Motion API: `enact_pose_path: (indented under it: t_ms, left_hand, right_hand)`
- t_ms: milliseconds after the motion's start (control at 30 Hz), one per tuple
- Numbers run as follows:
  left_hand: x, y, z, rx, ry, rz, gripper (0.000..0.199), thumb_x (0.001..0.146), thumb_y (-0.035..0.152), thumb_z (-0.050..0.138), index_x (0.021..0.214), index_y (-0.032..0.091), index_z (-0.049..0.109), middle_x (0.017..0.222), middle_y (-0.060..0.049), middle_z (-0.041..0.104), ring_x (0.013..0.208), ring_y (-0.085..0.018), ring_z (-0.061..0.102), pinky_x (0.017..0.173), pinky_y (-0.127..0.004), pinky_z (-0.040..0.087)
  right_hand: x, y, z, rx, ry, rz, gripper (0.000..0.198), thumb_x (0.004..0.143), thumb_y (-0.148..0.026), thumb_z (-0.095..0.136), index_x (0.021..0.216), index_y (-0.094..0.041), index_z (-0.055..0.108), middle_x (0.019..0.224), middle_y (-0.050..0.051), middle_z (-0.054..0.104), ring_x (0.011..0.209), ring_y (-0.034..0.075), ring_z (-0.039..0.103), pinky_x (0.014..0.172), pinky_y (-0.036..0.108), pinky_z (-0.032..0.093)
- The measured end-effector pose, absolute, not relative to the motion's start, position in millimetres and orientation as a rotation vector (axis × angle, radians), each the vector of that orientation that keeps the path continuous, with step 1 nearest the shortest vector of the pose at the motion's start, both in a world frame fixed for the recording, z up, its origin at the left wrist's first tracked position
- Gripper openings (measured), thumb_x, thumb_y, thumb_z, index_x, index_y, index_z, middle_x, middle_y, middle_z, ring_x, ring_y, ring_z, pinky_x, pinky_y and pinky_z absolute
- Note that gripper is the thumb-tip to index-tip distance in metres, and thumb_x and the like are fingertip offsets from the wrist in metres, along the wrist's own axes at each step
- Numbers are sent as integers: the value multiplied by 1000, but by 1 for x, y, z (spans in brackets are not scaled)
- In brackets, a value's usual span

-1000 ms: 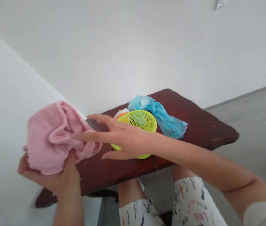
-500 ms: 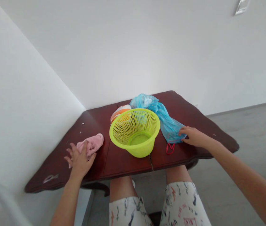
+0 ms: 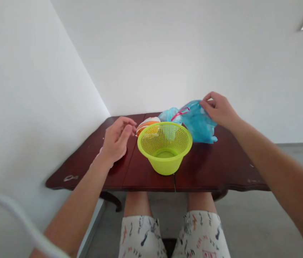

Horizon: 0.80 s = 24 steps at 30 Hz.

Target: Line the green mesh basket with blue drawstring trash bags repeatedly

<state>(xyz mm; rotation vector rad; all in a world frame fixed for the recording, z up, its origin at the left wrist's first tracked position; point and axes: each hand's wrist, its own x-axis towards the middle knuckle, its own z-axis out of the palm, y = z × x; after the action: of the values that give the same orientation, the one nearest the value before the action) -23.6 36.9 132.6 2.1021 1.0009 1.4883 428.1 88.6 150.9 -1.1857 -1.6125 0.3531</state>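
Observation:
My right hand (image 3: 217,107) pinches the top edge of a translucent blue plastic bag (image 3: 198,123) with a red drawstring, lifting it upright at the back right of the table. My left hand (image 3: 118,138) is in the air with fingers apart and curved, holding nothing. Under that hand and wrist lies a pink cloth (image 3: 121,154), mostly hidden. Between my hands stands a yellow-green plastic basket (image 3: 164,166) with mesh sides. Behind its left rim is an orange-and-white bundle (image 3: 147,123), partly hidden. A paler blue crumpled plastic bag (image 3: 169,114) lies behind the basket.
The dark red wooden table (image 3: 148,182) has a wavy edge and stands against a white wall (image 3: 151,53). A small pale scrap (image 3: 71,177) lies near its front left edge. A blurred white curved bar (image 3: 19,218) crosses the lower left.
My right hand has raised the blue bag off the tabletop, up and away from me. My left hand has left the pink cloth and moved up and right. The view has shifted slightly.

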Motion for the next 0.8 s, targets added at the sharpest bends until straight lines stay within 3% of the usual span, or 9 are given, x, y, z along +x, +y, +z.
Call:
enact_pose_path:
  t_ms: [100, 200, 433, 567, 667, 800]
  left_hand:
    - [31, 50, 171, 1886, 770, 1186, 73, 103, 92, 76, 112, 20, 81, 88, -7, 82, 71, -17, 76, 69, -29, 62]
    - [70, 64, 196, 1674, 682, 1028, 81, 100, 98, 72, 111, 19, 81, 94, -11, 86, 78, -23, 85, 70, -31, 67]
    - [77, 69, 213, 1503, 611, 1396, 55, 100, 70, 96, 114, 21, 75, 100, -6, 86, 89, -23, 86, 82, -35, 72]
    - [45, 77, 214, 1337, 595, 1483, 37, 111, 58, 85, 116, 23, 75, 109, -7, 88, 101, -25, 88, 94, -39, 74]
    - [21, 89, 216, 1196, 548, 1526, 25, 116, 46, 72, 112, 22, 76, 104, -7, 89, 98, -23, 88, 89, -34, 73]
    - [-3, 100, 224, 1132, 521, 1570, 22, 118, 37, 63, 110, 21, 77, 92, -6, 87, 84, -20, 86, 76, -29, 71]
  right_hand:
    - [375, 91, 203, -908, -1585, 543, 37, 105, -49, 92, 97, -29, 61, 70, -6, 55, 58, 14, 48, 53, 27, 38]
    - [323, 78, 230, -699, -1599, 664, 40, 107, -50, 94, 96, -29, 61, 76, -5, 53, 67, 14, 53, 58, 26, 44]
    - [285, 51, 227, -499, -1662, 940, 64, 94, -79, 97, 90, -29, 59, 81, -4, 59, 76, 18, 59, 72, 32, 59]
    - [297, 53, 223, -529, -1499, 1012, 65, 90, -83, 97, 95, -31, 59, 81, -4, 65, 76, 20, 66, 69, 33, 60]
    - [304, 59, 225, -566, -1456, 945, 64, 92, -87, 93, 96, -32, 59, 78, -3, 65, 77, 23, 69, 65, 33, 60]
    - [314, 68, 231, -584, -1393, 907, 67, 89, -88, 95, 95, -31, 61, 75, -4, 64, 72, 21, 67, 62, 32, 58]
